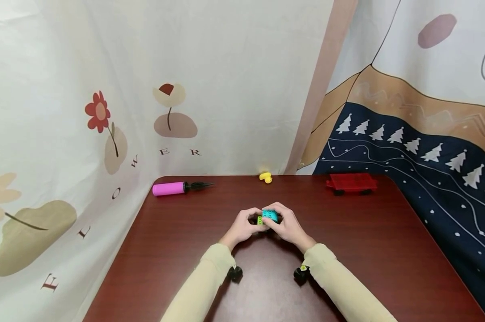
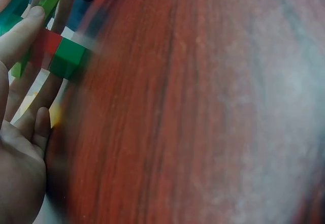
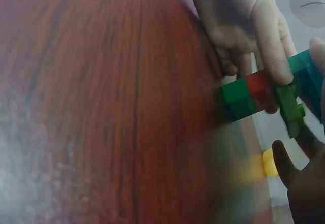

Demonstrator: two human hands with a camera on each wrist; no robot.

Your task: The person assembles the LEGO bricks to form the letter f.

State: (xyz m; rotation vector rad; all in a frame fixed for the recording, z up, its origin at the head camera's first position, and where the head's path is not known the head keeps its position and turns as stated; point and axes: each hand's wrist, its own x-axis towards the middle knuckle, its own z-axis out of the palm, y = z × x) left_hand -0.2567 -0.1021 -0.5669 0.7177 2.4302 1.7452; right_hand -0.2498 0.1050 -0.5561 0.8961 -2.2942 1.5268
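Note:
A stack of toy building blocks (image 3: 259, 88) is held between both hands over the table's middle. The wrist views show a dark green block (image 2: 68, 59) at its lower end, then a red block (image 3: 259, 85), a wider lime green block (image 3: 289, 109) and a teal block (image 1: 270, 215) with studs on top. My left hand (image 1: 245, 223) grips the stack, its thumb against the lime green block. My right hand (image 1: 286, 223) pinches the teal block between thumb and fingers. In the head view the fingers hide most of the lower blocks.
Along the table's far edge lie a pink hand pump (image 1: 169, 188) with a black nozzle at left, a small yellow toy (image 1: 265, 177) in the middle and a red toy wagon (image 1: 353, 182) at right. Printed curtains (image 1: 234, 89) hang behind the brown table (image 1: 178, 232).

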